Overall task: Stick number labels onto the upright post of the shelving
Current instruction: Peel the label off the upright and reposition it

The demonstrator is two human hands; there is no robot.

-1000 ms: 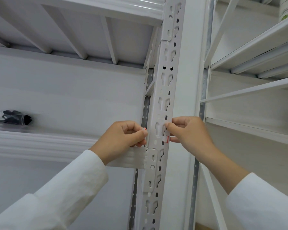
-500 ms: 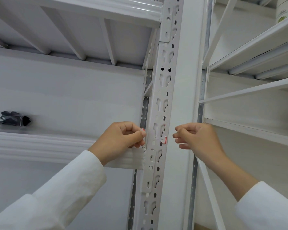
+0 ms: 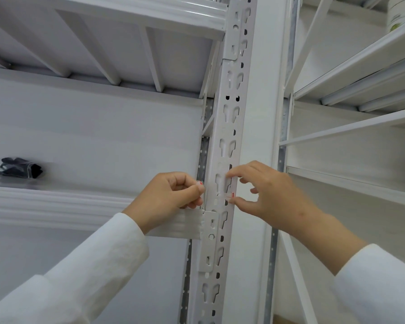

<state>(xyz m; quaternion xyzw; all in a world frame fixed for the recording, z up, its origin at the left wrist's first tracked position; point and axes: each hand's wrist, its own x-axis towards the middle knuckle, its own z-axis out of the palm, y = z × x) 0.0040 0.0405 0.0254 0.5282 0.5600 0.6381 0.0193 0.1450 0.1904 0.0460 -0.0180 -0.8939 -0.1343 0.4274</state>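
The white slotted upright post runs up the middle of the view. A small white label with a red mark is stuck on its right edge at hand height. My right hand is spread at the post. Its index fingertip touches the post just above the label and its thumb tip touches just below it. My left hand is curled against the post's left side. Its thumb and index finger pinch a small piece with red and green marks, which is mostly hidden in the fist.
A white shelf beam meets the post under my left hand, with a shelf underside above. Black gloves lie on the left shelf. More white shelves are on the right, with a green-labelled container at top right.
My right hand pressed the label, drew away to the right, and has come back with index finger and thumb on the post. My left hand has stayed in place.
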